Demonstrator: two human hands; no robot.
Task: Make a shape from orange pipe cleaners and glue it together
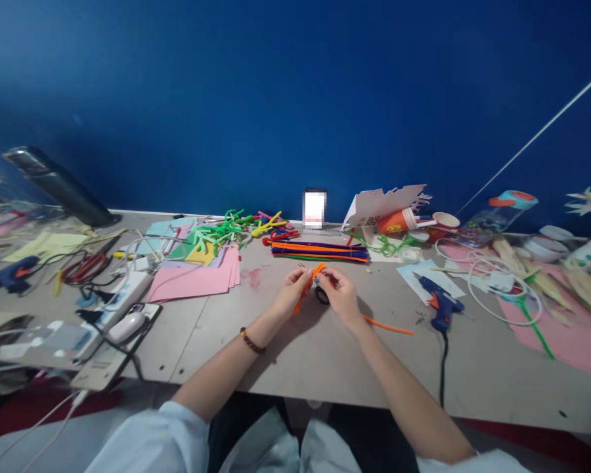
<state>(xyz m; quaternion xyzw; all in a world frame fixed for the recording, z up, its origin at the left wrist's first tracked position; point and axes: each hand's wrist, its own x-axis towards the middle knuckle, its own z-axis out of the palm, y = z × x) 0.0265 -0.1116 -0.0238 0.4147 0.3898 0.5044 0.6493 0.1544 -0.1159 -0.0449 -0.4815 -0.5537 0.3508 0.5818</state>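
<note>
Over the middle of the table, my left hand (291, 290) and my right hand (341, 297) are close together. Both are closed on a bent orange pipe cleaner (318, 270), pinched between the fingertips, with part of it hanging below my left fingers. A black ring (322, 298), which looks like a scissors handle, shows just under my right fingers; whether it is held or lies on the table I cannot tell. Another piece of orange pipe cleaner (390, 326) lies to the right of my right wrist. Beyond the hands rests a bundle of coloured pipe cleaners (320, 251).
Pink paper sheets (192, 281) and twisted green pipe cleaners (226, 230) lie left of the bundle. Further left are a power strip (123, 305) and cables. On the right, a blue glue gun (442, 305) trails its cord over the front edge. A lit phone (314, 209) leans against the wall.
</note>
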